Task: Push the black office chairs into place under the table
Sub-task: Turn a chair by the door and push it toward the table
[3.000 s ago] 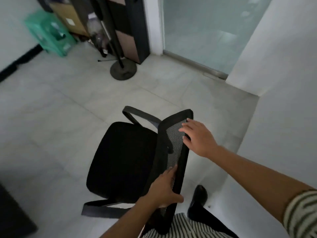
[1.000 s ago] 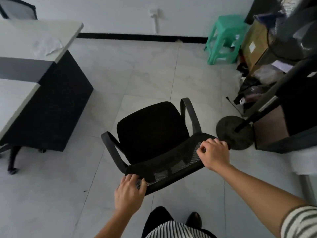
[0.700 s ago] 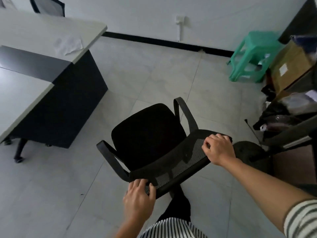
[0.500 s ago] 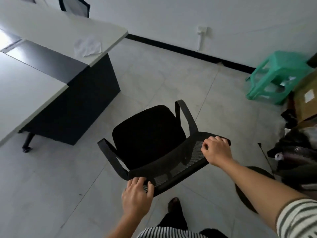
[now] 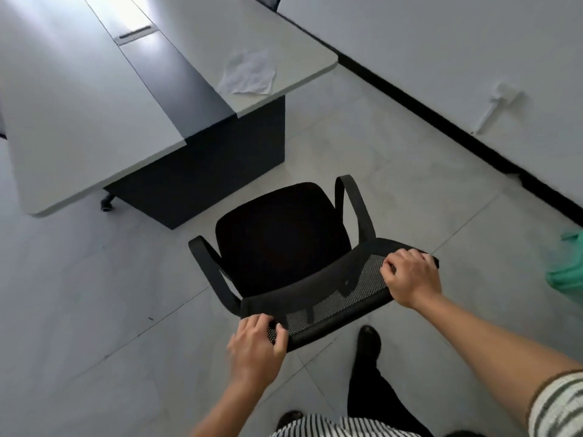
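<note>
A black office chair [image 5: 280, 238] with a mesh backrest and two armrests stands on the tiled floor in front of me, its seat facing the table. My left hand [image 5: 255, 348] grips the left end of the backrest's top edge. My right hand [image 5: 410, 279] grips the right end. The long white table [image 5: 79, 115], with a dark strip down its middle and a dark end panel [image 5: 220, 165], lies ahead to the left. The chair is a short way off the table's end, not touching it.
A sheet of white paper [image 5: 247, 74] lies near the table's corner. A caster [image 5: 107, 203] of another chair shows under the table's near side. A white wall with a black skirting [image 5: 441, 121] runs along the right. A green stool [image 5: 568, 269] sits at the right edge.
The chair and I have turned left and rolled toward the table, which now fills the upper left. The stool has slid to the right edge. Both hands keep their grip.
</note>
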Tool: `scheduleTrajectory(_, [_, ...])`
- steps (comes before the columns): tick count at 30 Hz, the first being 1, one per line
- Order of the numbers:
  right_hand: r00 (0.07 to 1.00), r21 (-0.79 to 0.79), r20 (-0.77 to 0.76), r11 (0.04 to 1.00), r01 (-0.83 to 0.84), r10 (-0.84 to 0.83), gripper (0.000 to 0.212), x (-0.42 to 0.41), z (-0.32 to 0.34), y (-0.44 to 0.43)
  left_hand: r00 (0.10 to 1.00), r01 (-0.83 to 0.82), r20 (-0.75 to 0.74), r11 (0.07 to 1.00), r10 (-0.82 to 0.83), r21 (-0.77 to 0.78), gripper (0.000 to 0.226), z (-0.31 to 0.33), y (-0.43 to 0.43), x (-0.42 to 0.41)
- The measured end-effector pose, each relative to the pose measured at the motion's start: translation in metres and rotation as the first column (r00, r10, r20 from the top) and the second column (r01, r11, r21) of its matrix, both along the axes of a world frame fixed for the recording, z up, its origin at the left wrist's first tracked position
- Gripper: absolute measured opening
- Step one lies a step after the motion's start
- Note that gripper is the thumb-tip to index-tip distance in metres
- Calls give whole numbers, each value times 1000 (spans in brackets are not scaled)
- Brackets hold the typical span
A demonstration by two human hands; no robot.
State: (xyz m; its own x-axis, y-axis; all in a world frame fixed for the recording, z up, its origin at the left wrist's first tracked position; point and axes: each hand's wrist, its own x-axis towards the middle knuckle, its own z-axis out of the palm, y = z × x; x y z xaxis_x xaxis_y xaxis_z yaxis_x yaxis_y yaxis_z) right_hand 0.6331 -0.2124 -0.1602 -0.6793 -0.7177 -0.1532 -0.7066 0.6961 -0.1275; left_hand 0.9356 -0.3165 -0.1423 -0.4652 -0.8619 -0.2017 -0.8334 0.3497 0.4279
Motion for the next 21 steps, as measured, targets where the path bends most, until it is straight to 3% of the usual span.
scheduleTrajectory(10, [963,-11,11,963,-270,270,38,-115,11,-148,960,-278,29,960,279,-25,25,11,-67,-105])
scheduleTrajectory(21, [932,-49,1,931,-362,363,41,-144,6,-274,934,-355,8,933,356,-59,28,0,-165,-131])
